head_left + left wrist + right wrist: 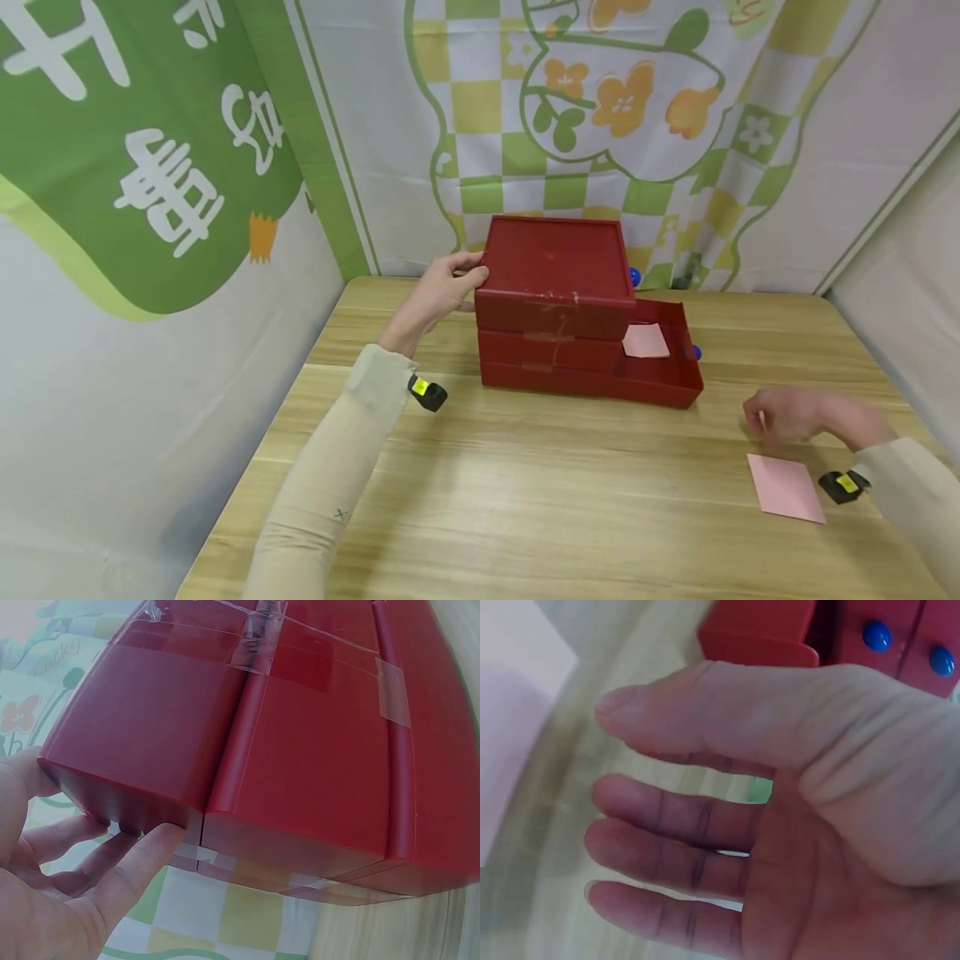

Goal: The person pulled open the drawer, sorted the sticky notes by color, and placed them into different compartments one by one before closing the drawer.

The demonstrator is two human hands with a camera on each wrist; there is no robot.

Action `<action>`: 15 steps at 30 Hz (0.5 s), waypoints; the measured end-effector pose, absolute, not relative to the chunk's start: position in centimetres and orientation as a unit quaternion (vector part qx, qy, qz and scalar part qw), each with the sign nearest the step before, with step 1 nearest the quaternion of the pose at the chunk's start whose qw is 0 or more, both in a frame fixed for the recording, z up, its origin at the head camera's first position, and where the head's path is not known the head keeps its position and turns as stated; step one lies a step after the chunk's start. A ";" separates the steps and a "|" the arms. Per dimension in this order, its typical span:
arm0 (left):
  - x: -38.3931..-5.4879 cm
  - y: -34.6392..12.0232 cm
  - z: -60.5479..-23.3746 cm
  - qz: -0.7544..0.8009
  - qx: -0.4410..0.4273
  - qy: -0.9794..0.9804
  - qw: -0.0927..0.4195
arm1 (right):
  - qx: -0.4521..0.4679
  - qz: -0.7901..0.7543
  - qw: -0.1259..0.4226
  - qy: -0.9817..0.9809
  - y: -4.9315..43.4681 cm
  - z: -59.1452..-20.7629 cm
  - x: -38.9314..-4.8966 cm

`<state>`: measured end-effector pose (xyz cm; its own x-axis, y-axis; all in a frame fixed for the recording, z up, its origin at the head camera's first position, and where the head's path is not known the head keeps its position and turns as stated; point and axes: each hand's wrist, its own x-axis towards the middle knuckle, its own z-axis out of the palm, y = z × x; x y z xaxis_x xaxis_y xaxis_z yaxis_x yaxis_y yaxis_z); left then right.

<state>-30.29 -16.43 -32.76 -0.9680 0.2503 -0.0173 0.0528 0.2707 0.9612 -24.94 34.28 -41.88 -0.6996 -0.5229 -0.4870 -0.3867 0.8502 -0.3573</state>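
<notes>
A red three-tier drawer box (551, 258) stands towards the back of the table, its bottom drawer (656, 392) pulled out to the right. Inside that drawer lies a pink paper note (646, 341). My left hand (442, 292) touches the upper left side of the box; in the left wrist view its fingertips rest along the top tier's edge and end face. Over the table at the right is my right hand (795, 414), fingers loosely bent with nothing in them. Just in front of it a pink square paper (786, 489) lies flat on the table.
Blue round knobs (877, 635) sit on the drawer fronts. Clear tape (259, 637) bridges the tiers. The wooden table (525, 492) meets a printed curtain (480, 125) behind and pale cloth walls at both sides.
</notes>
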 end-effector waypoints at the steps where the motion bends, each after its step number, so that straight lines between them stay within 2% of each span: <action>1: -30.3 -16.4 -32.8 0.597 0.095 0.792 0.083 | -0.248 -0.108 0.292 0.917 34.3 -42.0 -24.7; 9: -30.4 -16.5 -32.9 0.599 0.097 0.791 0.082 | -0.198 -0.107 0.316 0.922 34.1 -42.7 -23.6; 15: -30.4 -16.5 -33.0 0.598 0.099 0.791 0.081 | -0.193 -0.083 0.304 0.929 34.2 -43.5 -23.3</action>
